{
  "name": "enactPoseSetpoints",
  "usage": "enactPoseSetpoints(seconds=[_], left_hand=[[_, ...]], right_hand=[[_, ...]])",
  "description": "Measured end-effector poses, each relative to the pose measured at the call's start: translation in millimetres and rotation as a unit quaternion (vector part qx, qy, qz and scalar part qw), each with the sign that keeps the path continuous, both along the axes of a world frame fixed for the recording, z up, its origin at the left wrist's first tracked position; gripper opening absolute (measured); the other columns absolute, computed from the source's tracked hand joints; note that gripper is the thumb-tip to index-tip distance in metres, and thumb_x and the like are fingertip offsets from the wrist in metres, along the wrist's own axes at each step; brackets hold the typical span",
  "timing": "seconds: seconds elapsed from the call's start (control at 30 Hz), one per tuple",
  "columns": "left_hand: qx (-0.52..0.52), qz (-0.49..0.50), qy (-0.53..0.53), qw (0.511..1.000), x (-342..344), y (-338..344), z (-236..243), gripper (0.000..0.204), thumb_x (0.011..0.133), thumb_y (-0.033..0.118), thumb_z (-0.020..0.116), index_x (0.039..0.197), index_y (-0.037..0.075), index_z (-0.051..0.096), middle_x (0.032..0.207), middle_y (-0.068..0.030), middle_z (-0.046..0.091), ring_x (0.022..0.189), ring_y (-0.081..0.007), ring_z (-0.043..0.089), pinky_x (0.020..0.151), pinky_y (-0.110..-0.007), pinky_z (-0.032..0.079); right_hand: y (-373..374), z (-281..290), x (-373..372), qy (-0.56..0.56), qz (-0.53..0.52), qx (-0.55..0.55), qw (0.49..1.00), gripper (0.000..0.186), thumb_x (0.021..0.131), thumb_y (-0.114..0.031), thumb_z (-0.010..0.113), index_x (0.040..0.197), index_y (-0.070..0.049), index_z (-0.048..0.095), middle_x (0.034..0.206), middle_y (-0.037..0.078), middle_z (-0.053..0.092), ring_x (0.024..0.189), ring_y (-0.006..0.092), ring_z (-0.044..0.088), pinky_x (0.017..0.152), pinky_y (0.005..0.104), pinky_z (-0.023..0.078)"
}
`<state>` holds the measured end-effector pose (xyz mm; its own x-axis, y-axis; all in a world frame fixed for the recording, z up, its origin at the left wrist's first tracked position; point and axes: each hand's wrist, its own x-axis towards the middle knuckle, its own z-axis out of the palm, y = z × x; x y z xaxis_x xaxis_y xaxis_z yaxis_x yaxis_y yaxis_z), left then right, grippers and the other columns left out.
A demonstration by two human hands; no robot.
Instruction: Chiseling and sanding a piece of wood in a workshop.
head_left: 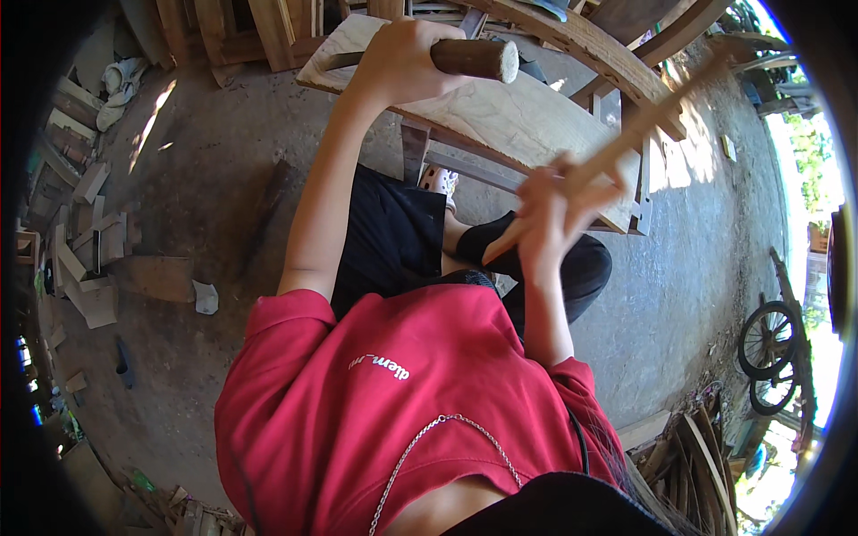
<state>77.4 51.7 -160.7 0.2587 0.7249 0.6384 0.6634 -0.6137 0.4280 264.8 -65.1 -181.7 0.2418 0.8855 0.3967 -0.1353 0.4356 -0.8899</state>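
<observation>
My left hand (407,62) is wrapped round a thick, dark, round wooden handle (472,60) with a pale, battered end pointing right. The tool's other end, left of the fist, is too dark to name its kind. Under that hand lies a long pale wooden board (500,125) on a low wooden bench (416,147) in front of my legs. My right hand (550,210), smeared by motion, grips a pale wooden stick (626,138). The stick slants up to the far right above the board, and its far end is blurred. Its lower end shows beneath the hand.
Curved wooden pieces (599,49) and upright planks (273,36) stand behind the bench. Wood offcuts (94,268) litter the concrete floor (210,179) at left. On the right are a wheeled thing (769,344) and a pile of wood strips (688,464).
</observation>
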Motion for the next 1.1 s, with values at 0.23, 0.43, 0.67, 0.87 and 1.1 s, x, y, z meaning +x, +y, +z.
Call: enactPoseSetpoints(seconds=[0.23, 0.43, 0.67, 0.87, 1.1], left_hand=[[0.007, 0.035, 0.016, 0.999, -29.1, 7.4, -7.9, 0.029, 0.061, 0.030, 0.074, 0.083, 0.012, 0.069, 0.069, -0.0096, 0.065, 0.064, -0.0252, 0.064, 0.062, -0.034, 0.051], [0.012, 0.059, 0.054, 0.997, -32.3, 13.3, 0.9, 0.031, 0.062, 0.029, 0.075, 0.086, 0.011, 0.069, 0.075, -0.0124, 0.066, 0.068, -0.0242, 0.066, 0.065, -0.032, 0.052], [0.048, -0.028, 0.022, 0.998, -13.6, 5.7, -5.8, 0.034, 0.060, 0.029, 0.075, 0.089, 0.012, 0.068, 0.073, -0.0103, 0.066, 0.067, -0.0261, 0.065, 0.065, -0.034, 0.051], [0.007, -0.035, 0.059, 0.998, 7.9, 12.0, -7.0, 0.028, 0.062, 0.030, 0.072, 0.085, 0.015, 0.068, 0.073, -0.0091, 0.066, 0.071, -0.0269, 0.064, 0.067, -0.036, 0.051], [0.023, 0.011, 0.048, 0.999, -23.6, 16.0, -6.7, 0.024, 0.065, 0.032, 0.073, 0.080, 0.013, 0.068, 0.070, -0.0095, 0.066, 0.065, -0.0265, 0.065, 0.063, -0.034, 0.052]], right_hand=[[0.6, 13.6, -4.3, -0.111, 0.044, -0.014, 0.993, 0.074, 0.076, 0.006, 0.056, 0.135, -0.007, 0.013, 0.074, 0.006, 0.048, 0.056, 0.0105, 0.046, 0.050, 0.0231, 0.037], [9.8, -2.6, -6.8, -0.253, 0.107, -0.077, 0.958, 0.064, 0.076, -0.001, 0.058, 0.130, -0.007, 0.025, 0.067, 0.009, 0.054, 0.055, 0.0152, 0.052, 0.051, 0.0310, 0.042], [-2.0, 22.4, 17.4, -0.129, -0.028, -0.020, 0.991, 0.071, 0.077, 0.004, 0.058, 0.136, -0.007, 0.019, 0.072, 0.003, 0.050, 0.054, 0.0078, 0.045, 0.046, 0.0202, 0.036], [-6.0, 18.1, 12.4, 0.048, -0.073, 0.039, 0.995, 0.069, 0.082, -0.004, 0.054, 0.134, -0.007, 0.009, 0.063, 0.004, 0.048, 0.048, 0.0098, 0.045, 0.045, 0.0200, 0.035], [-6.6, 4.2, 6.8, -0.147, 0.017, -0.008, 0.989, 0.065, 0.077, 0.001, 0.058, 0.130, -0.004, 0.019, 0.071, 0.007, 0.050, 0.054, 0.0128, 0.051, 0.051, 0.0273, 0.042]])
